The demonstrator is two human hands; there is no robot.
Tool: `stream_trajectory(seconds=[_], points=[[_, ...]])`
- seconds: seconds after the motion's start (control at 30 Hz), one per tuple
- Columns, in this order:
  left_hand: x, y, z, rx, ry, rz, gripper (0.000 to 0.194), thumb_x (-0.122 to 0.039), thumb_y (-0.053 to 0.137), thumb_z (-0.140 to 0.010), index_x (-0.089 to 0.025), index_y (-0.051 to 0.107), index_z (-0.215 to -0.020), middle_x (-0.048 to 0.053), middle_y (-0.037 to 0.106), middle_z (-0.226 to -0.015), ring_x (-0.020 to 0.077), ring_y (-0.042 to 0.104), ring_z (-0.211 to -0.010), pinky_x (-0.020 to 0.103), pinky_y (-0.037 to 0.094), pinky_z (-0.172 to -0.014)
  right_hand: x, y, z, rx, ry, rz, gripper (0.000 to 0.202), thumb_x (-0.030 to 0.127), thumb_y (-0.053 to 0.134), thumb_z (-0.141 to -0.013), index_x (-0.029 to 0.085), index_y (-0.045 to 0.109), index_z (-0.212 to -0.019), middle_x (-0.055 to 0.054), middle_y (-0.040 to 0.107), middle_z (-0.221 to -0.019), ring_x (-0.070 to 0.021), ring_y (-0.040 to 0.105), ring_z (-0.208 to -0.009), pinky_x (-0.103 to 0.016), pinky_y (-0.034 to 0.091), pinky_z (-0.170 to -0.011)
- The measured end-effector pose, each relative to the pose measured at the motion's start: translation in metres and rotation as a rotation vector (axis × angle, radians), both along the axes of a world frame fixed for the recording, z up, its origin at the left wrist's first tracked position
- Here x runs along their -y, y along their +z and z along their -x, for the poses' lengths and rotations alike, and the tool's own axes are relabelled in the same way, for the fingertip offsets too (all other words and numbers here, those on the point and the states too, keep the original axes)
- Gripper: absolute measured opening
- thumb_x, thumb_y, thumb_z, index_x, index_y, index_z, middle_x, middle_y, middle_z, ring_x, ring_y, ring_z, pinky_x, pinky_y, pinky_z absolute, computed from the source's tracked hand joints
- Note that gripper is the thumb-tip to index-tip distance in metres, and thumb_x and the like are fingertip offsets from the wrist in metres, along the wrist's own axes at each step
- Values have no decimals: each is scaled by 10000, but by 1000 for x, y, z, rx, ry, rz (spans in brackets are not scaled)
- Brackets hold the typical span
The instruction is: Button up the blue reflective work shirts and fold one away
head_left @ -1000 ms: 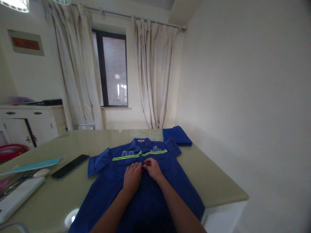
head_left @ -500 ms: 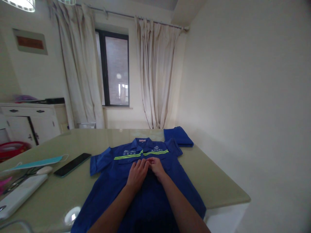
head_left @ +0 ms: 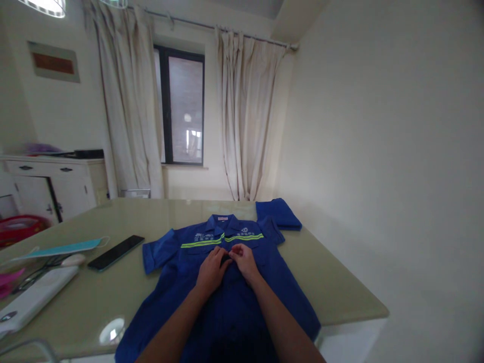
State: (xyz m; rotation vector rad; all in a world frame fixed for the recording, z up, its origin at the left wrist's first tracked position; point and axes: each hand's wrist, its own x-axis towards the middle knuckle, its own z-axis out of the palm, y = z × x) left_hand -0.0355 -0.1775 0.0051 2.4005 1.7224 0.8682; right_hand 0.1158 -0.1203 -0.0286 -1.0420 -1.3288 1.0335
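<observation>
A blue short-sleeved work shirt lies spread on the table, its collar away from me. Yellow-green stripes and white lettering cross its chest. Just below the stripes, at the front placket, my left hand pinches the cloth with bent fingers. Close beside it, my right hand also has thumb and fingers pinched on the shirt's front edge. A small dark gap of lifted cloth shows between the two hands. Any button there is too small or hidden to make out.
A folded blue garment rests at the table's far right. On the left lie a black phone, a light-blue mask, a white case-like object and something pink. The table's edge runs along the right, near the wall.
My left thumb has come away from the fingers slightly, and a dark gap of cloth now shows between the hands. The view has shifted a little to the left.
</observation>
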Motion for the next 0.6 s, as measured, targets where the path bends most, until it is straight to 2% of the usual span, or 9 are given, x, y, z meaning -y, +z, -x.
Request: stream_trajectory(seconds=[0.23,0.33,0.47,0.6], points=[[-3,-1,0,-13,30,79,76,-169,532,-948,-227,574,-923,30,650,-1016,184,630,-981,274,457,-837,3,-1,3,57,20,-1,199,215,740,-632,197,648,-808,-31,713,-810,-218,679,-801,-324,532,-762],[0,1,-2,-47,49,88,79,-163,523,-948,-219,574,-927,41,648,-1019,192,625,-961,288,456,-820,1,0,4,77,28,28,199,220,752,-633,196,647,-800,-25,717,-791,-218,689,-793,-320,540,-748],[4,4,-3,-92,56,63,94,-184,509,-968,-224,594,-976,44,650,-1063,198,618,-1023,301,454,-883,-2,4,2,121,22,70,207,245,787,-634,186,668,-792,-27,716,-735,-229,698,-751,-327,548,-705],[6,6,-4,-139,41,23,181,-209,461,-1004,-241,639,-1024,42,660,-1091,204,623,-1040,316,463,-901,10,9,-4,176,17,12,162,232,731,-722,185,701,-874,-36,729,-791,-224,693,-763,-323,541,-713]])
